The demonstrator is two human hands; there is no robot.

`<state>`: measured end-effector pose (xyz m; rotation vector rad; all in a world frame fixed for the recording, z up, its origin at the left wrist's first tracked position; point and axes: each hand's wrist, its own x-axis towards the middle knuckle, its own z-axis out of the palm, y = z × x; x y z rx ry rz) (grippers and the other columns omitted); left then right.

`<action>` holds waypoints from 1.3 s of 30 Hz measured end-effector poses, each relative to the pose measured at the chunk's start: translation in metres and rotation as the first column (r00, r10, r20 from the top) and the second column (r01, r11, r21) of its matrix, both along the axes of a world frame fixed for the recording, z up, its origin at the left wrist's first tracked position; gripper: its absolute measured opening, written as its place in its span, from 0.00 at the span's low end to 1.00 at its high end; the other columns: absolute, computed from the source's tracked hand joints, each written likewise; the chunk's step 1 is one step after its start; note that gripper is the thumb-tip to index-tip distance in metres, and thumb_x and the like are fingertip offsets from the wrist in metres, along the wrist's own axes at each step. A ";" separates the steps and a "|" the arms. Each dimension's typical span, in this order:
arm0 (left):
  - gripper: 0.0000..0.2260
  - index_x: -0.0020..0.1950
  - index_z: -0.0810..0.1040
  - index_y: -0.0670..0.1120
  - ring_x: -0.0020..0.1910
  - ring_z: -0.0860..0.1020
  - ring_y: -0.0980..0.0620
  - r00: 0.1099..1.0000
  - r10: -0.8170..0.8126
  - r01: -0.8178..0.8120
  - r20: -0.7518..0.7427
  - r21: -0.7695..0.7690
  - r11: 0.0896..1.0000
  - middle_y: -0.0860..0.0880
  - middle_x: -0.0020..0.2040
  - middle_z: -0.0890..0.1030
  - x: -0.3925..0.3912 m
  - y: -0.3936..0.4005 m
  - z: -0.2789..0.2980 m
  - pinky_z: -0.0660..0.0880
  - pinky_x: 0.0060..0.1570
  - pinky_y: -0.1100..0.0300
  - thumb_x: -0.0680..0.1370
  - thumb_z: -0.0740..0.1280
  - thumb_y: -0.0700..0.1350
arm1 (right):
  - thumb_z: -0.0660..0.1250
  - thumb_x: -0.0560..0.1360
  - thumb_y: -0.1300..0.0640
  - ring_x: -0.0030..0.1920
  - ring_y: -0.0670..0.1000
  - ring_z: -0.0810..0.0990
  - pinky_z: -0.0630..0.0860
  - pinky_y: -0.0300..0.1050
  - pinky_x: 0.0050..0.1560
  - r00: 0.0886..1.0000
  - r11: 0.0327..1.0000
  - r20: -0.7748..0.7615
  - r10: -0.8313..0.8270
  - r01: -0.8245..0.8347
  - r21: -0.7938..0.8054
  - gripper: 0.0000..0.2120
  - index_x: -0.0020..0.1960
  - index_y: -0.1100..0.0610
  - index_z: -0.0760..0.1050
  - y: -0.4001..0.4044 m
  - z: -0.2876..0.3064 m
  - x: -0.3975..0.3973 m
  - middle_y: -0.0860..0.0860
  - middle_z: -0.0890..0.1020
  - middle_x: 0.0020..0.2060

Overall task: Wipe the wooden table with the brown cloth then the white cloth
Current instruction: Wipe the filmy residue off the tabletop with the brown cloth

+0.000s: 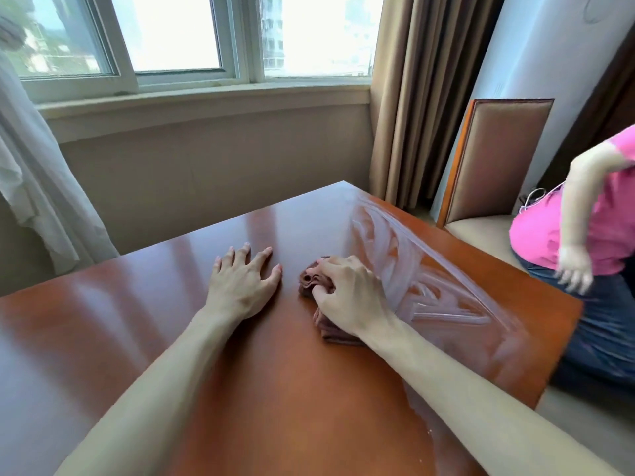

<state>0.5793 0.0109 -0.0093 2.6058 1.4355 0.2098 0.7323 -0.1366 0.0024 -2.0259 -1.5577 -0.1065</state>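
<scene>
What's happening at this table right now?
A person is wiping the glossy reddish-brown wooden table. Their right hand grips a bunched brown cloth pressed on the tabletop, while the left hand rests flat, fingers spread, beside it. Wet smear streaks cover the table's right part, toward the far corner. No white cloth is in view. A second person in a pink top stands at the right edge, near a padded chair.

A single wide-angle view from the person's head looks forward and down across a wooden table point(261, 372), close enough that both forearms stretch in from the near edge. The table fills the near and middle ground. Beyond its far corner stand a window point(192, 39) and, at far right, a curtain point(419, 97).
</scene>
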 end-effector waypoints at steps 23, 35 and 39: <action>0.35 0.80 0.52 0.65 0.81 0.47 0.48 0.999 0.008 -0.012 0.047 0.073 0.997 0.54 0.82 0.52 0.048 0.057 -0.018 0.45 0.78 0.48 0.73 0.38 0.71 | 0.67 0.73 0.51 0.59 0.62 0.80 0.74 0.46 0.53 0.919 0.923 -0.101 -0.381 0.371 -0.105 0.13 0.55 0.49 0.85 0.295 0.017 0.221 0.57 0.85 0.54; 0.28 0.80 0.57 0.61 0.80 0.52 0.43 1.000 -0.010 0.010 0.007 0.022 1.000 0.49 0.82 0.56 0.047 0.050 -0.005 0.48 0.78 0.43 0.80 0.49 0.67 | 0.64 0.74 0.52 0.58 0.54 0.77 0.79 0.52 0.56 0.996 0.996 -0.042 -0.083 0.081 -0.046 0.14 0.57 0.47 0.83 0.069 0.004 0.048 0.43 0.83 0.58; 0.28 0.80 0.58 0.61 0.80 0.52 0.41 1.000 -0.019 0.019 0.005 0.001 1.000 0.48 0.82 0.56 0.046 0.049 -0.003 0.48 0.78 0.42 0.81 0.49 0.67 | 0.63 0.75 0.50 0.60 0.51 0.76 0.79 0.52 0.57 0.997 0.999 -0.060 -0.045 0.044 -0.023 0.15 0.59 0.43 0.82 0.022 0.003 0.015 0.39 0.82 0.60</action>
